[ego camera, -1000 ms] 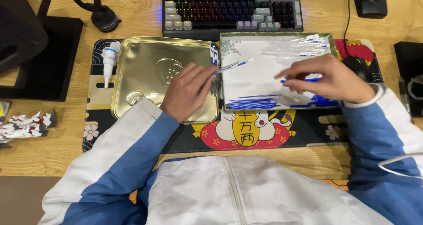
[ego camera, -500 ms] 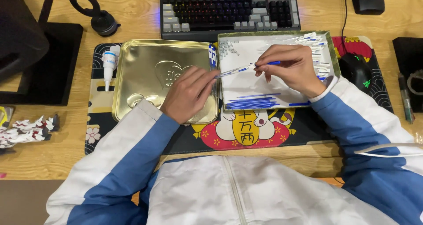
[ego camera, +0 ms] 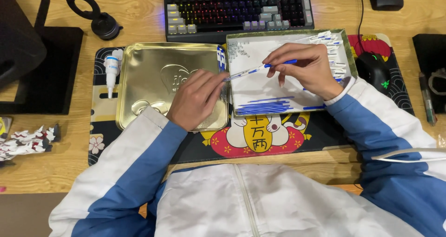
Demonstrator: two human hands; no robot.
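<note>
Both hands pinch one thin blue-and-white stick [ego camera: 251,71] over the paper-lined tray [ego camera: 347,51]: left hand [ego camera: 197,99] at its tip, right hand [ego camera: 306,67] at the blue end (steady, light grip serves best).

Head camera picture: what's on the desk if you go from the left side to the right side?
Crumpled wrappers → small white glue bottle → gold tin lid → left hand → thin blue-and-white stick → right hand → black mouse → pen.

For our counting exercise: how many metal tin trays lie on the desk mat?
2: the gold tin lid under the left hand, and the paper-lined tin beneath the right hand.
</note>
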